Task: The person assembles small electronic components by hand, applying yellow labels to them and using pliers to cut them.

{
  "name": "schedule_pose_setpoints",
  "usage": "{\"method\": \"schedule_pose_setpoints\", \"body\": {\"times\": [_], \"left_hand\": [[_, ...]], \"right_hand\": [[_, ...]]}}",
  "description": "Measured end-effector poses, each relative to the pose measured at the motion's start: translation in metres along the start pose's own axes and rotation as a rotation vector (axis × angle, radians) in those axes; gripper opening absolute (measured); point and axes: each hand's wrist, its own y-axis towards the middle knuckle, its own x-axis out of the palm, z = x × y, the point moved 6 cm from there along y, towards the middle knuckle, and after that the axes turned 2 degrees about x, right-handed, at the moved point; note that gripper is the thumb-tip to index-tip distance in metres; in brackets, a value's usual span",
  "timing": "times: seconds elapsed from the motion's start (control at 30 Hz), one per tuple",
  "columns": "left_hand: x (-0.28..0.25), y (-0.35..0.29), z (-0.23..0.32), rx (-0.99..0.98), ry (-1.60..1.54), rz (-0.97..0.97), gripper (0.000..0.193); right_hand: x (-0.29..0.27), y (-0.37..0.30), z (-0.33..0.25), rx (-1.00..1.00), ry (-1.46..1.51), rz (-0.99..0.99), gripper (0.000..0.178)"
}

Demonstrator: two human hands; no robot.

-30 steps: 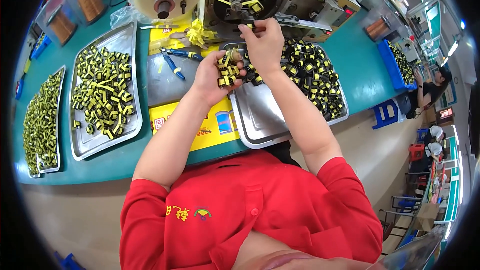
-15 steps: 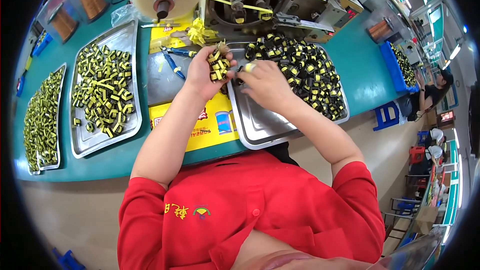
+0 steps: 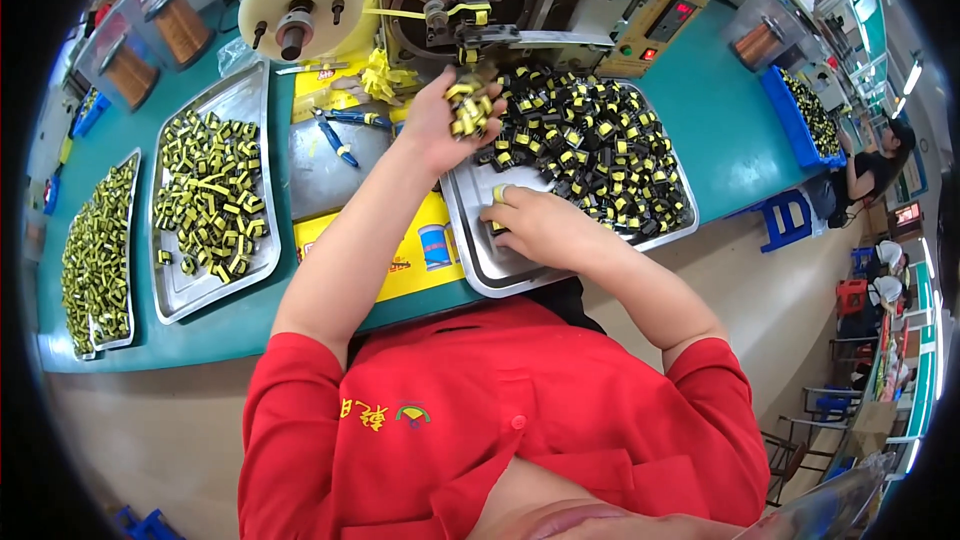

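Note:
My left hand [image 3: 440,125] is cupped, palm up, around several small yellow-taped coils [image 3: 469,112]. It is raised beside the far left corner of a metal tray [image 3: 480,275]. Over the bare near-left part of that tray, my right hand [image 3: 540,227] has its fingers bent together, with a bit of a small taped coil [image 3: 497,228] showing at the fingertips. A yellow band circles one of its fingers. Black-and-yellow taped coils [image 3: 610,155] are heaped in the tray's far and right parts.
A winding machine [image 3: 470,0] with a white tape reel [image 3: 300,5] stands behind. Blue-handled cutters [image 3: 335,135] lie on a metal plate [image 3: 325,185]. Trays of yellow coils [image 3: 215,190] stand left, a blue bin [image 3: 790,130] right. A person [image 3: 880,175] sits farther right.
My left hand has moved slightly right and away from me with its coils. My right hand has drawn nearer, from the heap's edge to the tray's bare part. The machine's reel has turned.

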Motion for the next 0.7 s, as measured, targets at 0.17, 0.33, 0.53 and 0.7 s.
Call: {"method": "schedule_pose_setpoints", "body": {"times": [0.17,0.33,0.53,0.7], "left_hand": [[0.023,0.009,-0.002,-0.021,-0.226,-0.293,0.037],[0.016,0.004,0.0,0.011,-0.065,-0.129,0.039],[0.019,-0.012,0.003,-0.016,-0.042,-0.104,0.04],[-0.001,-0.041,0.001,-0.054,0.164,-0.084,0.037]], "right_hand": [[-0.003,0.011,0.011,0.055,0.104,-0.007,0.028],[-0.024,0.008,0.039,0.193,0.338,0.243,0.029],[-0.058,0.022,0.057,0.343,0.719,0.751,0.025],[-0.063,0.04,0.051,0.345,0.366,0.753,0.025]]}}
